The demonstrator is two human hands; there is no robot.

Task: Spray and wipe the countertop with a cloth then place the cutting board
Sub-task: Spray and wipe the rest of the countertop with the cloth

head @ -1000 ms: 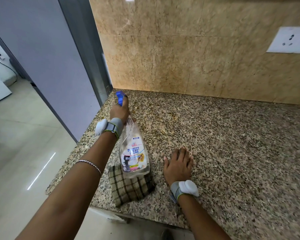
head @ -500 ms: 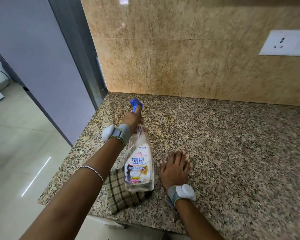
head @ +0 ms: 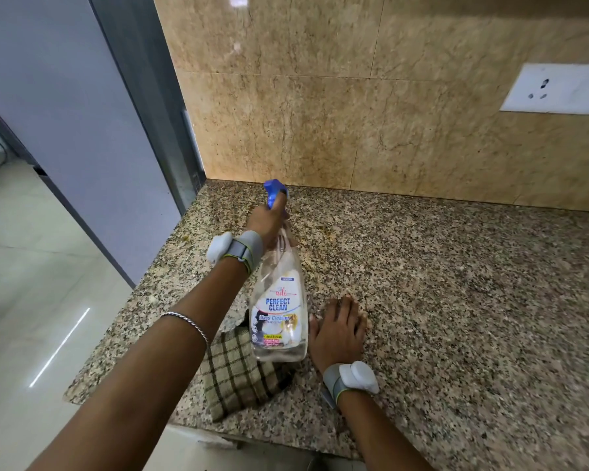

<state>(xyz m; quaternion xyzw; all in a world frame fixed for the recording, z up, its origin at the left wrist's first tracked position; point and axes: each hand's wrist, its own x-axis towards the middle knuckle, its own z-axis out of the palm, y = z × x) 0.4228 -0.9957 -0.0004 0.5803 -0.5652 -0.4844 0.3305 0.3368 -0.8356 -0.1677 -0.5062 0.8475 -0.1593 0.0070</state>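
My left hand [head: 267,222] grips the neck of a clear spray bottle [head: 279,314] with a blue trigger head, held tilted above the speckled granite countertop [head: 456,300] with the nozzle toward the back wall. A folded checked cloth [head: 240,372] lies on the counter near the front edge, partly under my left forearm and the bottle. My right hand [head: 339,331] rests flat on the counter, fingers straight, just right of the bottle's base. No cutting board is in view.
A tan tiled wall [head: 354,113] backs the counter, with a white socket plate [head: 555,90] at the right. A grey panel [head: 82,130] stands at the counter's left end, beside a pale tiled floor [head: 31,283]. The counter's front edge runs below my arms.
My left hand has carried the bottle to the right and slightly nearer, away from the left back corner. My right hand has stayed flat on the counter.
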